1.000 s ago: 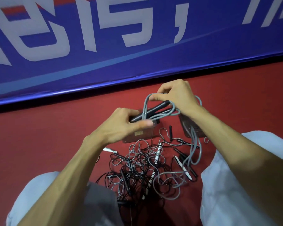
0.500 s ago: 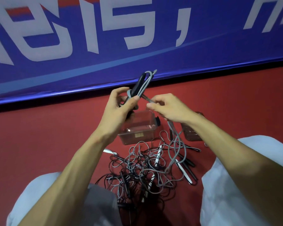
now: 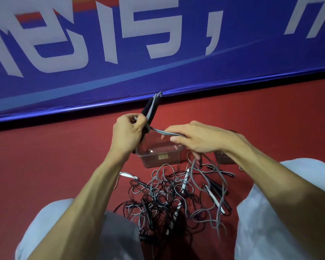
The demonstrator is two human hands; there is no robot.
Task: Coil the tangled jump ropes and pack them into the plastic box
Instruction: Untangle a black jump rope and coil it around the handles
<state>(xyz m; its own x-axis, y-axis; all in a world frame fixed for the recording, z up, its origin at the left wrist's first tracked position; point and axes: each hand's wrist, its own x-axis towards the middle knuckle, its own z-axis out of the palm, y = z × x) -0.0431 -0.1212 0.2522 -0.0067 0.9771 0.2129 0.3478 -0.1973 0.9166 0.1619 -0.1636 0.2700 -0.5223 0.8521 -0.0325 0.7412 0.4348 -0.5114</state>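
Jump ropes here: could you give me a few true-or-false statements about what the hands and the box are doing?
1. The left hand grips black handles with grey rope looped along them. True.
2. The right hand lies empty on the floor. False: it holds the grey rope, stretched across to the left hand.
3. The plastic box is packed with coiled ropes. False: no rope shows inside it.
4. A tangle of ropes lies on the red floor, nearer the person than the box. True.
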